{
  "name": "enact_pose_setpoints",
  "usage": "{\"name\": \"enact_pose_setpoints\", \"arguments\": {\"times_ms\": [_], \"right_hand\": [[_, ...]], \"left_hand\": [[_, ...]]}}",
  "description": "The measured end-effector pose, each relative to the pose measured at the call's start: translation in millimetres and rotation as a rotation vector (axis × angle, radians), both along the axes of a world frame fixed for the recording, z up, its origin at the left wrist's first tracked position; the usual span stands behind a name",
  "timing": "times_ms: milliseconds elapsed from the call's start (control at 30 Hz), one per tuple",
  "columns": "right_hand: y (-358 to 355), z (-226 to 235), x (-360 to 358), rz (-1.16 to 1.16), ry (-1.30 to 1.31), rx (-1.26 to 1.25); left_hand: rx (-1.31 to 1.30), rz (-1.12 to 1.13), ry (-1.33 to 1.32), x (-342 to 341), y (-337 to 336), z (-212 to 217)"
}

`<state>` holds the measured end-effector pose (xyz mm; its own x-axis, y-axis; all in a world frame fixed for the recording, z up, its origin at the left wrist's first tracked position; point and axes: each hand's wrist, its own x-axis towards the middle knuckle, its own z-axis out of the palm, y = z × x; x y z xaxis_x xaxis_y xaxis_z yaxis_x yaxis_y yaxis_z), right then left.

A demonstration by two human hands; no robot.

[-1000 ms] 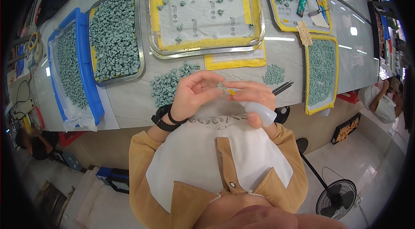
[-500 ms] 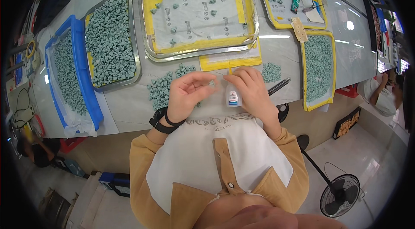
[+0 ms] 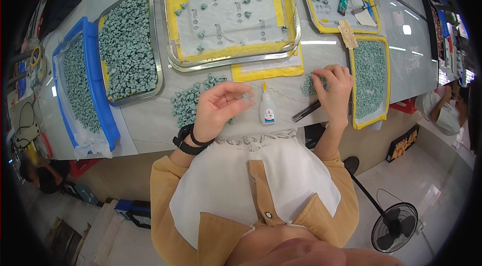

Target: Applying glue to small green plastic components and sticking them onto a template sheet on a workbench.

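A: Where do you have the piece?
B: On my remote feed, a small green piece sits at the fingertips of the left hand, pinched by thumb and forefinger, raised over the table's near side.
A: And the right?
B: I see the right hand at a small heap of green bits, thumb and fingertips drawn together. Fingers cover the tips; I cannot tell whether they grip a bit.
A: Between the hands?
B: A white bottle, untouched, yellow nozzle pointing away from the wearer. I log a dark slender tool between it and the right wrist.
A: Further out?
B: A heap of larger green pieces just beside the left hand. Beyond, a large metal-rimmed tray; to the right, a yellow-edged tray of fine bits; far left, a blue tray.
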<state>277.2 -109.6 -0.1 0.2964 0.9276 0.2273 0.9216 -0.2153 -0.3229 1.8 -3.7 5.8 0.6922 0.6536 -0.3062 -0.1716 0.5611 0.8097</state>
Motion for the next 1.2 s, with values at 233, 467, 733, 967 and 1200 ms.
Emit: {"name": "enact_pose_setpoints", "arguments": {"times_ms": [233, 467, 733, 967, 1200], "right_hand": [[3, -1, 6, -0.014, -0.006, -0.019], [10, -5, 3, 0.030, -0.029, -0.043], [15, 34, -63, 0.278, 0.253, 0.220], [27, 23, -79, 0.499, 0.459, 0.192], [26, 5, -76, 0.533, 0.875, 0.109]], "left_hand": [[0.005, -0.009, 0.010, 1, 1, 3], [0.007, -0.035, 0.009, 0, 2, 3], [0.043, -0.362, 0.119, 5, 2, 15], [0.030, -0.385, 0.099, 2, 1, 7], [0.096, -0.464, 0.149, -1, 3, 9]]}}
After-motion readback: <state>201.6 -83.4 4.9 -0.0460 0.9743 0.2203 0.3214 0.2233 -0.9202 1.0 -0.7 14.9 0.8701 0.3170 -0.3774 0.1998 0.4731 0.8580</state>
